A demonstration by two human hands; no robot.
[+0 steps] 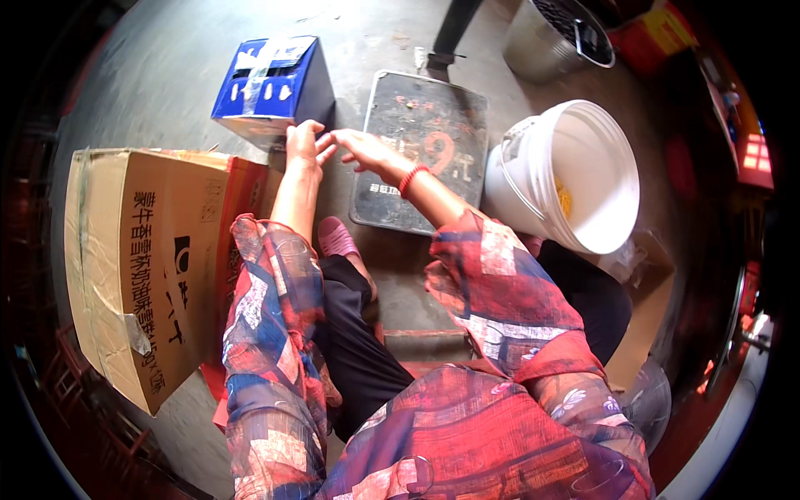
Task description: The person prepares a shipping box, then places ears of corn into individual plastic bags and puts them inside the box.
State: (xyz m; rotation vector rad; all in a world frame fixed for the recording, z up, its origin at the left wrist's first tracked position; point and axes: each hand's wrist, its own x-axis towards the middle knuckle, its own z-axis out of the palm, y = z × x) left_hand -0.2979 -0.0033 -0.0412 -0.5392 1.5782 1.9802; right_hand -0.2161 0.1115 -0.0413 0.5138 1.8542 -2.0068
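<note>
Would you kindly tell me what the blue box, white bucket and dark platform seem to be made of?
Blue box: likely printed cardboard with a slight sheen, judging by its torn-looking patches and tape. White bucket: probably smooth plastic, given its even, moulded-looking wall. Dark platform: perhaps painted metal, its finish scuffed, though plastic remains possible.

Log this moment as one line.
left hand: near blue box | right hand: near dark platform's left edge | white bucket: right of platform

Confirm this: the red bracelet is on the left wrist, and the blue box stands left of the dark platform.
Not quite: the head view shows the red bracelet on the wrist of the right hand. The blue box does stand left of the dark platform.
</note>
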